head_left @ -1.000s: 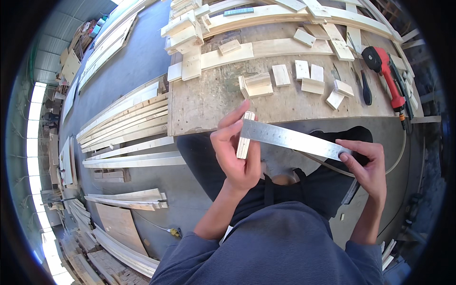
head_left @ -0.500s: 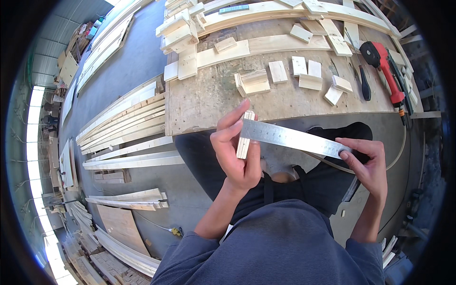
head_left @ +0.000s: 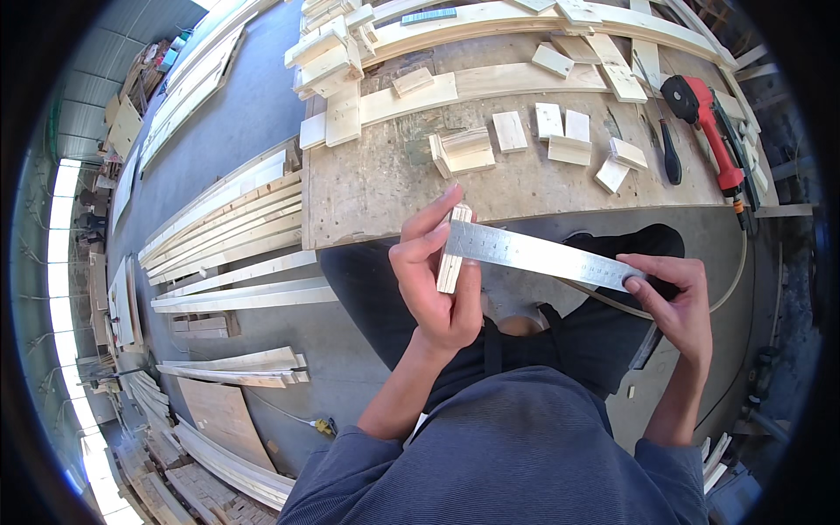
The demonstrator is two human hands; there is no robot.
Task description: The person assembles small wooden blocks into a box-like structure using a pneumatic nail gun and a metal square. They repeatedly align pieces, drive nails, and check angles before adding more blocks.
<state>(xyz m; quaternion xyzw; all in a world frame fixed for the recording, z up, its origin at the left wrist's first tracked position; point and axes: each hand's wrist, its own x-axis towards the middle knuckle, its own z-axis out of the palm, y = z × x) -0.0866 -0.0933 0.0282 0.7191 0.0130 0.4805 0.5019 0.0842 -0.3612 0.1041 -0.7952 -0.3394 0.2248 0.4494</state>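
My left hand (head_left: 435, 284) grips a small wood block (head_left: 450, 267) between thumb and fingers, its narrow edge turned up toward me. Across that edge lies one end of a steel ruler (head_left: 542, 255). The ruler's other end is pinched by my right hand (head_left: 669, 302), thumb on top. Both hands are held over my lap, just in front of the workbench (head_left: 367, 214). On the bench beyond my left hand sit several short wood pieces, among them an L-shaped pair (head_left: 464, 153) and a small flat block (head_left: 509, 132).
A red and black power tool (head_left: 713, 131) with a hose lies at the bench's right, beside a black-handled screwdriver (head_left: 671, 153). Stacked boards (head_left: 328, 66) stand at the back left of the bench. Long planks (head_left: 227, 223) are piled low to the left. A yellow plug (head_left: 325, 426) rests on the floor.
The ruler's end on the block has shifted very slightly right. Both hands keep their grips, and the view has moved only a little.
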